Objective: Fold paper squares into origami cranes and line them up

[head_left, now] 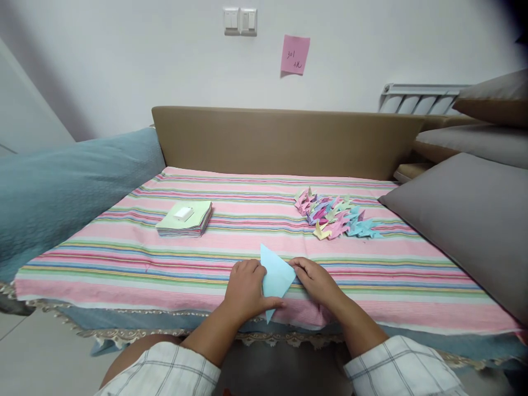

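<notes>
A light blue sheet of origami paper [277,273], folded into a triangle-like shape, is held between both hands near the front edge of the striped cloth. My left hand [247,289] grips its left side, with the thumb lying across the lower part. At the right corner, the fingertips of my right hand [315,279] pinch the paper. Beyond the right hand lies a cluster of folded paper cranes [336,215] in pink, purple, green, yellow and blue. To the far left rests a stack of square paper [185,223] with a small white block [183,214] on top.
The striped cloth [124,264] covers the seat in front of me. A blue-covered armrest [78,181] stands at left, grey cushions [474,220] are piled at right, and a brown backrest [280,142] runs behind. A pink note [295,55] is stuck to the wall.
</notes>
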`<state>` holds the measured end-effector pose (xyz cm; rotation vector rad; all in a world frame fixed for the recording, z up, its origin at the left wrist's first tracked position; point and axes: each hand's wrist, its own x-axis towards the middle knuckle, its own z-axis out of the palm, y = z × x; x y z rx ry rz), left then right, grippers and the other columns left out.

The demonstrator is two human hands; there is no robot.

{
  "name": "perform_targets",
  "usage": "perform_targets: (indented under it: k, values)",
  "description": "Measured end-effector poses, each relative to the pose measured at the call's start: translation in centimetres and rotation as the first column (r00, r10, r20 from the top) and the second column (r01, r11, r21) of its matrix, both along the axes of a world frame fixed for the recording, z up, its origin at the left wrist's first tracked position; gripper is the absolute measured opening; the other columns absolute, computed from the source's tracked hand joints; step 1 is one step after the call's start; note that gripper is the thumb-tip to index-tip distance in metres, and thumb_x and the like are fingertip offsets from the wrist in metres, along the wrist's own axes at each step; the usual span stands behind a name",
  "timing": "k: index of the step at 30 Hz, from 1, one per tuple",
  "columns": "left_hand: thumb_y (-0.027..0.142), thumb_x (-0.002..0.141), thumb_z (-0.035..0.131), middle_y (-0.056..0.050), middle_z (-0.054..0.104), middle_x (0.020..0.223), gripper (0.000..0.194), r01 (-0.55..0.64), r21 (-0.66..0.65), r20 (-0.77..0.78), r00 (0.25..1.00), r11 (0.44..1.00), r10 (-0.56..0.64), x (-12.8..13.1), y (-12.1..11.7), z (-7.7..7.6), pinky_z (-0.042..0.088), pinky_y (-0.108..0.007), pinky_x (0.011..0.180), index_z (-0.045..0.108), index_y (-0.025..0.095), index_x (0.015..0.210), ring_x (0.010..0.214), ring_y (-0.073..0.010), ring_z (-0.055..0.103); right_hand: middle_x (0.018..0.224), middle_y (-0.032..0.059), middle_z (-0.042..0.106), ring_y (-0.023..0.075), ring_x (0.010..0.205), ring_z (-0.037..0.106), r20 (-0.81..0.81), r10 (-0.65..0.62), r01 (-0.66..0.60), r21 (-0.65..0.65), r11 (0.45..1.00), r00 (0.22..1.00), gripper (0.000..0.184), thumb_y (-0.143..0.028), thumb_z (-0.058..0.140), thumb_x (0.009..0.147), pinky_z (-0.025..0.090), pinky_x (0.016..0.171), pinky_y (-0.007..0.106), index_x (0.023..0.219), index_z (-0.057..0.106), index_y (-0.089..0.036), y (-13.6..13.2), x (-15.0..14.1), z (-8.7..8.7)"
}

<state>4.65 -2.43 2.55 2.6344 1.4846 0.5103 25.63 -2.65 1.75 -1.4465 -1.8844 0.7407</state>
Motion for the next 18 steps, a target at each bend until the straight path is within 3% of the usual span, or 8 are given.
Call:
perform_targets:
  k: [4, 12, 18]
  values:
    - [0.074, 0.048, 0.067, -0.012, 0.058, 0.107, 0.074, -0.041, -0.029, -0.034, 0.999, 0.999, 0.040, 0.5, -0.7, 0.4, 0.033, -0.047, 0.093, 0.058, 0.017, 0.095, 0.104, -0.0324, 0.050, 0.100, 0.0035, 0.066, 0.0201, 0.093, 0.058, -0.007, -0.001, 0.001, 0.001, 1.000, 1.000, 0.028, -0.028, 0.036, 0.089, 0.042, 0.080, 0.031, 0.099, 0.062, -0.022, 0.0, 0.1, -0.1]
    - [0.052, 0.066, 0.066, -0.010, 0.056, 0.110, 0.048, -0.073, -0.049, -0.055, 0.996, 0.996, 0.070, 0.5, -1.2, 0.6, 0.029, -0.050, 0.097, 0.057, 0.018, 0.099, 0.107, -0.0302, 0.048, 0.097, 0.0037, 0.067, 0.0196, 0.090, 0.059, -0.050, 0.018, -0.018, -0.007, 1.000, 0.999, 0.028, -0.029, 0.037, 0.088, 0.043, 0.080, 0.031, 0.095, 0.063, -0.021, 0.0, 0.0, -0.1]
    - [0.044, 0.074, 0.063, -0.007, 0.058, 0.097, 0.028, 0.135, 0.025, -0.152, 0.980, 0.991, -0.129, 0.3, -1.0, 0.7, 0.039, -0.040, 0.083, 0.061, 0.019, 0.086, 0.093, -0.0251, 0.052, 0.098, 0.0036, 0.067, 0.0198, 0.090, 0.060, -0.073, 0.020, -0.021, -0.020, 1.000, 0.997, 0.031, -0.031, 0.036, 0.089, 0.044, 0.081, 0.031, 0.097, 0.063, -0.021, -0.1, -0.1, 0.1]
